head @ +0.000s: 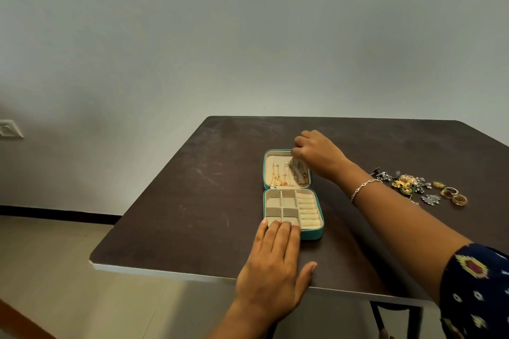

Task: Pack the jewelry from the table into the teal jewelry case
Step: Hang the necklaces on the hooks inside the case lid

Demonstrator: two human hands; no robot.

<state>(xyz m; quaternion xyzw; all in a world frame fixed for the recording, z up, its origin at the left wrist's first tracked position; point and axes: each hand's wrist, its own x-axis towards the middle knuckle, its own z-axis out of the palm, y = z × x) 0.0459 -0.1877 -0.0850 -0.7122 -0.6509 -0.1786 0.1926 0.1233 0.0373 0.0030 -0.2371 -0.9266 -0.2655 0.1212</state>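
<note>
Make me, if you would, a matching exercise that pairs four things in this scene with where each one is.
Column one:
1. left hand
2. right hand
3. gold rings
4. gold chains

Column two:
A. loose on the table, to the right of the teal jewelry case
B. laid in the case's open lid
C. flat on the case's near edge
D. pinching one of the chains over the lid's far right corner

Pairs: 1-C; 2-D; 3-A; 4-B
</note>
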